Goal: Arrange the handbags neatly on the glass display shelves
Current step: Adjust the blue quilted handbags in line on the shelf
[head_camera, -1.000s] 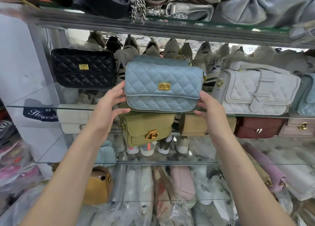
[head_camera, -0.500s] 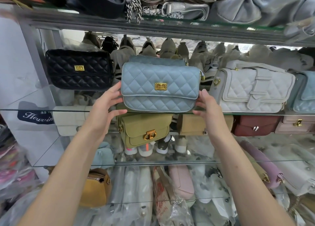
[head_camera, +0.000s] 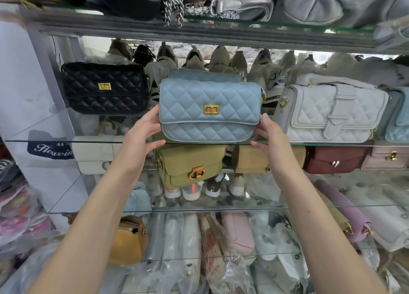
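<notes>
Both hands, left hand (head_camera: 141, 136) and right hand (head_camera: 269, 136), gripping blue quilted bag (head_camera: 209, 114) ends, now lowering onto glass shelf (head_camera: 44, 141); placement nearly finishing.

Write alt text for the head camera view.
Both hands, left hand and right hand, hold a light blue quilted handbag at the glass shelf edge, between a black quilted handbag and a pale grey handbag.

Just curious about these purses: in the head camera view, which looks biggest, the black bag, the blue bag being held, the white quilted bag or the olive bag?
1. White bag, largest.
2. Blue bag and black bag look alike; the blue one is nearer the camera, so unsure.
3. Olive bag, smallest, though partly hidden behind the shelf edge.
</notes>
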